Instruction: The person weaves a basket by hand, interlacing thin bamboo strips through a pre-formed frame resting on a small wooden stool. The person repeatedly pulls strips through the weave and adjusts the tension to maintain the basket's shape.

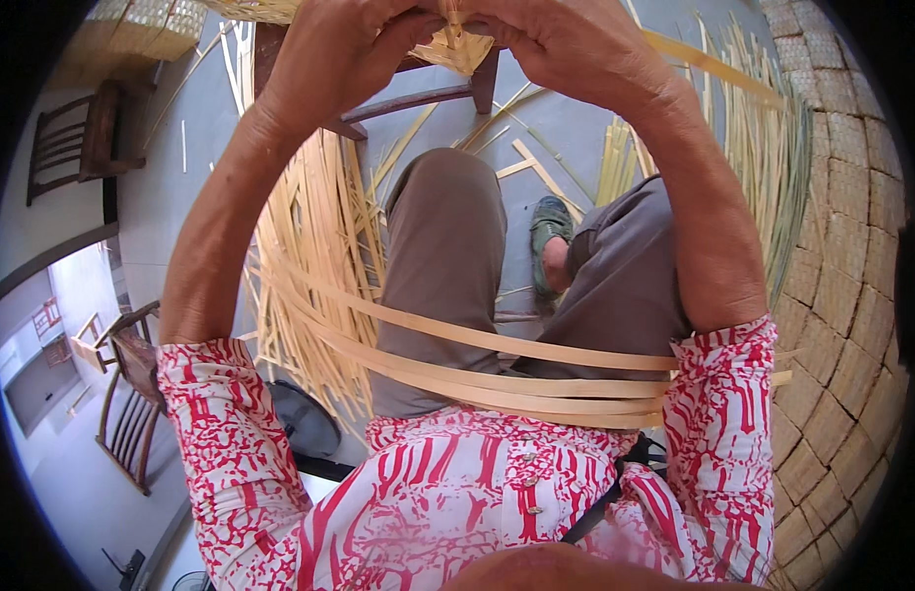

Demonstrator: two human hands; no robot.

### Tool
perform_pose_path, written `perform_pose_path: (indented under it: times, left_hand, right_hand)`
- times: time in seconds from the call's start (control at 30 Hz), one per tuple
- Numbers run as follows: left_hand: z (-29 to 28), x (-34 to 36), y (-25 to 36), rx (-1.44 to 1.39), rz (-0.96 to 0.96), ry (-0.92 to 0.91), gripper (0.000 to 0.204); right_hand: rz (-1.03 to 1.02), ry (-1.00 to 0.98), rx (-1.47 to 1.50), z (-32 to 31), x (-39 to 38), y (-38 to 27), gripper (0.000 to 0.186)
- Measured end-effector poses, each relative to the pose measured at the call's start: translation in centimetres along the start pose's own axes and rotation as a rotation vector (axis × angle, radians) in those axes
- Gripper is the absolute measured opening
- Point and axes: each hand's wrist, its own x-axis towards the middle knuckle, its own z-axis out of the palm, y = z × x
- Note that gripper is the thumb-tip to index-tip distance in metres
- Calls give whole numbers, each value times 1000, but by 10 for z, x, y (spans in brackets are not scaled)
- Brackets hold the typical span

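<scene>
At the top edge, my left hand (364, 44) and my right hand (561, 39) come together around a woven bamboo piece (460, 51). A pale, pointed corner of it hangs down between the two hands. Both sets of fingers are curled in at the piece, though the picture's edge cuts off part of them. Just under it stands a dark wooden stool (487, 84). Several long, flat bamboo strips (516, 347) lie across my lap, below both hands.
Left of my legs lies a thick bundle of split bamboo strips (314, 217). More thin strips (763, 138) lean at the right, beside stacked woven bamboo pieces (832, 246). Loose strips (541, 167) litter the grey floor. Wooden chairs (68, 148) stand at the far left.
</scene>
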Motion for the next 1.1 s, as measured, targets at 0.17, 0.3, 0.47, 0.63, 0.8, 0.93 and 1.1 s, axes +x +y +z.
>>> perform_pose_path:
  times: [0.17, 0.3, 0.47, 0.63, 0.8, 0.93, 1.1]
  left_hand:
    - [-1, -13, -10, -27, 227, 32, 16]
    - [-6, -21, 8, -59, 108, -68, 10]
    - [-11, -14, 4, -129, 334, -106, 14]
    - [-19, -15, -5, -88, 374, -138, 22]
    - [-7, -22, -17, -338, 112, -2, 24]
    - [-10, -26, -28, -205, 5, -13, 24]
    - [13, -16, -18, -421, -268, 313, 11]
  right_hand:
    - [48, 14, -178, -15, 0, 4, 24]
    - [-57, 76, -91, -15, -7, 6, 40]
    - [-204, 59, -39, -23, -6, -2, 42]
    - [-201, 50, -98, -36, -3, -15, 42]
    - [-115, 37, -159, -27, 7, -11, 37]
    - [-4, 56, -265, -10, 21, -4, 37]
    - [-4, 183, -312, 15, 39, 4, 18]
